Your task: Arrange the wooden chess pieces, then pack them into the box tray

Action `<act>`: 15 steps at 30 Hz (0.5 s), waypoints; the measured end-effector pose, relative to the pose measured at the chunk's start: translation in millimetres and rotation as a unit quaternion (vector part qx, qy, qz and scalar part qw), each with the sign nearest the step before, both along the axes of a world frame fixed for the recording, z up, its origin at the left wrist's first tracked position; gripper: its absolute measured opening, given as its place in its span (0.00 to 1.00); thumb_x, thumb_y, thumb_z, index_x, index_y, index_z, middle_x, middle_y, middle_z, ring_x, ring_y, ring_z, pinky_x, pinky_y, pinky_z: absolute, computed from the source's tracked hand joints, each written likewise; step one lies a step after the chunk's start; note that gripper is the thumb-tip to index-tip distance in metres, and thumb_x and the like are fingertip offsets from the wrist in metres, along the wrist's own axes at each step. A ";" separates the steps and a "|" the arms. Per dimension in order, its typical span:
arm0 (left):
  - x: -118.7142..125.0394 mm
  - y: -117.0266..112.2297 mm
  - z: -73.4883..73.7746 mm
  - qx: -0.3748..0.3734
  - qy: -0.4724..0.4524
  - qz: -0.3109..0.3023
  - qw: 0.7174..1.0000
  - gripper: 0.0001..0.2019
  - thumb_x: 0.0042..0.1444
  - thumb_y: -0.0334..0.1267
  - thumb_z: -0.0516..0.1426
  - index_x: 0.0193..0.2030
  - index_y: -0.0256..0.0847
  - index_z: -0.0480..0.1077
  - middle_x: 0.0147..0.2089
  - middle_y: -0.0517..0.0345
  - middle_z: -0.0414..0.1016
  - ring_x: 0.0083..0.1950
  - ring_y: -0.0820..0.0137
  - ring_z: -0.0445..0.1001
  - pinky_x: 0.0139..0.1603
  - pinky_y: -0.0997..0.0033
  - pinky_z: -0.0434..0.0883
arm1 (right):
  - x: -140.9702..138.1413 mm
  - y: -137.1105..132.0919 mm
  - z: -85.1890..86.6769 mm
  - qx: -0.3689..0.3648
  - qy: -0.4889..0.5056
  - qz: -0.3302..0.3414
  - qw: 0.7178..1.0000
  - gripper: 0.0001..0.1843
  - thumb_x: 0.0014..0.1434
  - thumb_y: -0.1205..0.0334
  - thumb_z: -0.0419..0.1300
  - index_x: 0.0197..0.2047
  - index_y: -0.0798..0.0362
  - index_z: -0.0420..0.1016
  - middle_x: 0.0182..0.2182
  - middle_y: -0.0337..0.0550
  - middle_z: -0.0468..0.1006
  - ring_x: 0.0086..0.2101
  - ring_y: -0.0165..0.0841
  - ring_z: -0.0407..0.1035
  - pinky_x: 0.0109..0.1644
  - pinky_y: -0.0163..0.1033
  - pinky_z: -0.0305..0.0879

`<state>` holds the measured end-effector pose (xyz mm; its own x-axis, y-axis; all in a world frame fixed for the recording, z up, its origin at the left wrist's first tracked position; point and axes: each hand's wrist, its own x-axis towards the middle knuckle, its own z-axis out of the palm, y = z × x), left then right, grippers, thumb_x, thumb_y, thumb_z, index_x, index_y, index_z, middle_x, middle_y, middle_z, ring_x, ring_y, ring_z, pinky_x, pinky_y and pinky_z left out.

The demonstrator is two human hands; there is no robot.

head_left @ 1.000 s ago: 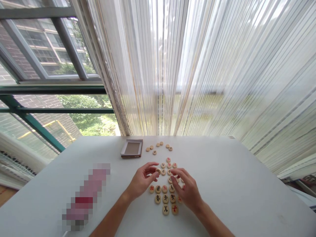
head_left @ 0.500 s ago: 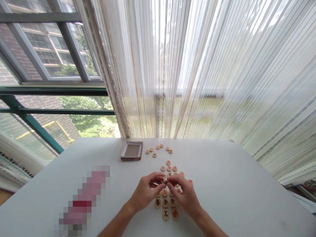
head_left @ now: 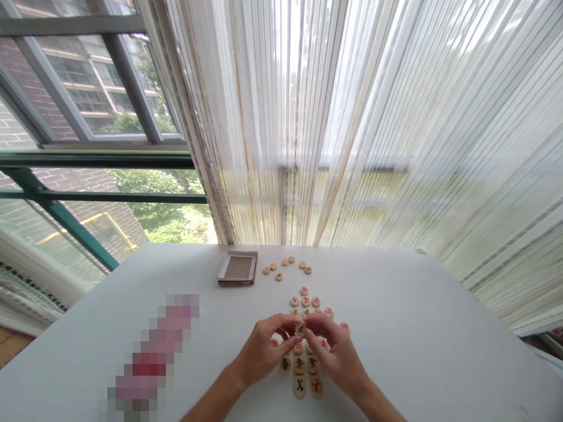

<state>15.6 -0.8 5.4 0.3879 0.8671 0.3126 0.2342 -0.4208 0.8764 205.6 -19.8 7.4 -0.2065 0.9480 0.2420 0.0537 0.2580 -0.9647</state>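
My left hand (head_left: 268,349) and my right hand (head_left: 334,346) meet over the middle of the laid-out pieces. Between their fingertips is one round wooden Chinese chess piece (head_left: 300,329) with a black character, its face turned toward me. Around and beneath the hands, more pieces lie flat in a close pattern, some lettered red, some black. A red-lettered piece (head_left: 304,291) tops the pattern, and a black-lettered piece (head_left: 299,385) and a red-lettered piece (head_left: 316,385) lie at its near end. My hands hide part of the middle rows.
Several loose pieces (head_left: 284,262) are scattered toward the far edge of the white table (head_left: 396,328). Left of them sits a shallow open box (head_left: 238,268). A blurred-out pink patch (head_left: 153,351) covers the table's left side. Behind hang striped sheer curtains (head_left: 352,117) beside a window.
The held piece has tipped so its black-lettered face shows more fully. Both hands stay together over the pattern. The whole view has shifted slightly.
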 end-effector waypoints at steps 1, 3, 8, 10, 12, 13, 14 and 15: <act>-0.2 0.1 0.4 0.005 0.002 -0.004 1.000 0.13 0.59 0.39 0.60 0.50 0.41 0.74 0.43 0.53 0.79 0.37 0.70 0.77 0.41 0.71 0.76 | 0.5 0.2 0.2 0.000 0.000 0.004 1.000 0.10 0.64 0.58 0.60 0.47 0.51 0.75 0.42 0.47 0.80 0.41 0.38 0.76 0.47 0.41 0.74; -0.3 0.0 1.3 0.012 0.009 -0.009 1.000 0.13 0.59 0.40 0.60 0.50 0.40 0.74 0.43 0.52 0.79 0.38 0.70 0.76 0.42 0.71 0.76 | 1.3 1.2 -1.0 -0.005 0.005 0.007 1.000 0.09 0.65 0.58 0.59 0.46 0.51 0.75 0.42 0.47 0.79 0.41 0.37 0.76 0.47 0.41 0.74; -0.7 -0.9 2.4 0.013 0.019 -0.018 1.000 0.13 0.60 0.40 0.59 0.51 0.41 0.74 0.42 0.52 0.78 0.38 0.68 0.76 0.43 0.70 0.75 | 2.5 3.7 -5.0 -0.011 0.013 0.010 1.000 0.08 0.64 0.57 0.59 0.43 0.51 0.74 0.39 0.46 0.79 0.39 0.37 0.76 0.45 0.41 0.74; -0.8 -1.0 2.3 0.015 0.017 -0.024 0.999 0.13 0.60 0.39 0.59 0.51 0.41 0.73 0.41 0.53 0.78 0.38 0.68 0.76 0.43 0.70 0.74 | 2.7 4.2 -4.8 -0.012 0.005 0.017 1.000 0.08 0.63 0.56 0.60 0.42 0.51 0.74 0.37 0.44 0.79 0.37 0.36 0.76 0.43 0.40 0.74; -0.5 -1.2 2.4 0.020 0.019 -0.032 0.999 0.13 0.61 0.39 0.59 0.51 0.41 0.73 0.41 0.53 0.78 0.38 0.68 0.76 0.43 0.70 0.74 | 2.9 4.6 -5.0 -0.015 -0.007 0.017 1.000 0.09 0.62 0.55 0.62 0.41 0.52 0.74 0.36 0.43 0.78 0.35 0.35 0.75 0.41 0.39 0.74; -0.1 -1.5 2.6 0.023 0.024 -0.036 0.999 0.13 0.61 0.39 0.58 0.52 0.42 0.73 0.41 0.53 0.78 0.38 0.68 0.76 0.44 0.70 0.74 | 3.1 4.9 -5.5 -0.018 -0.013 0.013 1.000 0.10 0.61 0.54 0.62 0.40 0.52 0.74 0.35 0.43 0.78 0.34 0.34 0.75 0.40 0.38 0.74; 0.4 -2.0 2.7 0.028 0.030 -0.039 0.998 0.13 0.61 0.39 0.58 0.52 0.42 0.73 0.41 0.53 0.78 0.39 0.68 0.77 0.44 0.71 0.74 | 3.3 5.0 -6.3 -0.021 -0.019 0.009 1.000 0.10 0.60 0.54 0.63 0.39 0.52 0.74 0.34 0.42 0.78 0.33 0.34 0.75 0.38 0.37 0.73; 1.0 -2.6 2.8 0.034 0.038 -0.041 0.998 0.13 0.62 0.39 0.58 0.52 0.43 0.73 0.41 0.54 0.78 0.39 0.68 0.77 0.45 0.71 0.74 | 3.6 5.2 -7.3 -0.024 -0.024 0.003 0.999 0.11 0.60 0.53 0.63 0.38 0.52 0.74 0.32 0.42 0.78 0.32 0.33 0.74 0.37 0.37 0.73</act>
